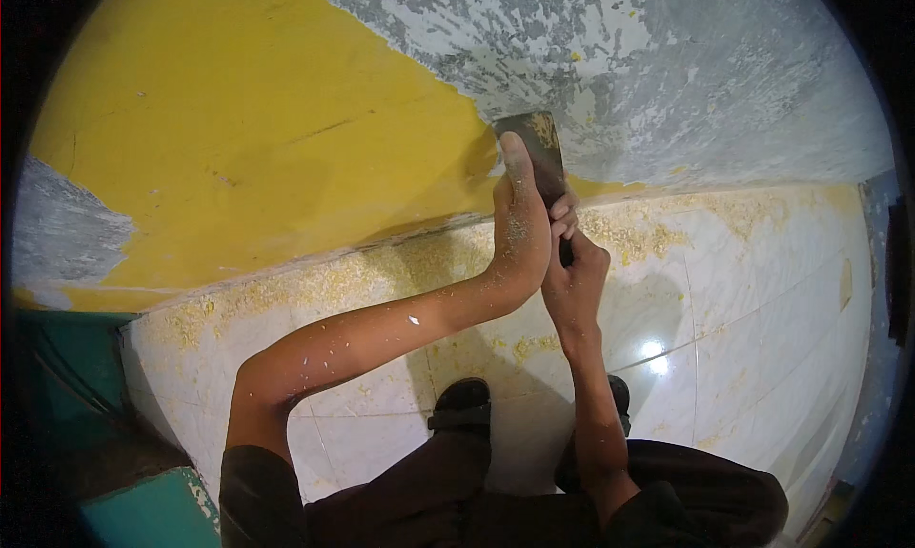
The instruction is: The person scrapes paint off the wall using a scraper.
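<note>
A scraper with a flat, dark blade (545, 148) rests against the wall where the yellow paint (286, 140) meets the bared grey surface (686, 83). My left hand (523, 219) lies along the blade, its thumb stretched up the face and its fingers partly hidden behind it. Below, my right hand (577, 273) grips the dark handle of the same tool. Paint dust and small flakes cling to my left hand and forearm.
Yellow and white paint flakes (629, 237) lie along the wall's foot on the white tiled floor (372, 387). Green-painted surfaces (150, 512) stand at the lower left. A sandalled foot (461, 405) is on the tiles below my arms. A bluish wall edge (876, 262) runs at the right.
</note>
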Motion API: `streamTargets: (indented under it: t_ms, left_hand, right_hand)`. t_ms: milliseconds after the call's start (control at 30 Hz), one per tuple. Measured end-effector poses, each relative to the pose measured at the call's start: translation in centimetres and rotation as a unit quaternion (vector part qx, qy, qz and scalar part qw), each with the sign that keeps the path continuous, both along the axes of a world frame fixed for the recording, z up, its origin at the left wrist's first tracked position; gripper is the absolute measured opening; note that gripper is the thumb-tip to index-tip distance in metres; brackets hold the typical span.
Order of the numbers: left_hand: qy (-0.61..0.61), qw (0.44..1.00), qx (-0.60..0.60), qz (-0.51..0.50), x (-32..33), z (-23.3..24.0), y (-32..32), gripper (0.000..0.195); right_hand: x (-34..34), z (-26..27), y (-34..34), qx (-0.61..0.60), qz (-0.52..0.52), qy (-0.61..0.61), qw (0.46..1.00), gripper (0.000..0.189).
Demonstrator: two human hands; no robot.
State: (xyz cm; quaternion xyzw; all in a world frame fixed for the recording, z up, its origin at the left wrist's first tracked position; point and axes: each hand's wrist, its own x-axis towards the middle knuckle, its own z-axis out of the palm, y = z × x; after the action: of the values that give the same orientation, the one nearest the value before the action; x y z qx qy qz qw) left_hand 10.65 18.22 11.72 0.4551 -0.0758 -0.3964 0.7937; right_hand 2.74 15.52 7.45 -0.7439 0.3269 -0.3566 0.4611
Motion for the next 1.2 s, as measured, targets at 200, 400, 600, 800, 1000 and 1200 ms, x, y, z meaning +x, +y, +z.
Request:
streamTargets:
  t_ms: [200,400,600,800,1000,1200]
  left_hand:
    - [-0.032,0.998,-0.039,0.022,0.5,1.0,0.6,0.069]
    - [-0.032,0.999,-0.025,0.021,0.8,1.2,0.2,0.068]
    - [0.018,0.999,-0.041,0.005,0.7,0.9,1.4,0.068]
    - [-0.011,0.999,-0.038,-0.002,0.5,1.0,0.5,0.069]
    - [-0.025,0.998,-0.036,-0.040,0.7,1.0,1.2,0.066]
    - [0.003,0.999,-0.032,-0.002,0.7,2.0,0.7,0.066]
  right_hand:
    - [0.3,1.7,0.3,-0.038,0.024,0.031,0.998,0.022]
    - [1.3,0.7,0.1,-0.015,0.023,-0.022,0.999,0.026]
    - [0.6,1.3,1.3,-0.034,0.005,0.007,0.999,0.031]
    - [0.4,1.4,0.5,-0.029,0.011,0.012,0.999,0.027]
    - [0.3,1.8,1.4,-0.030,0.003,-0.007,1.000,0.028]
    - [0.9,2.2,0.7,-0.055,0.003,-0.015,0.998,0.025]
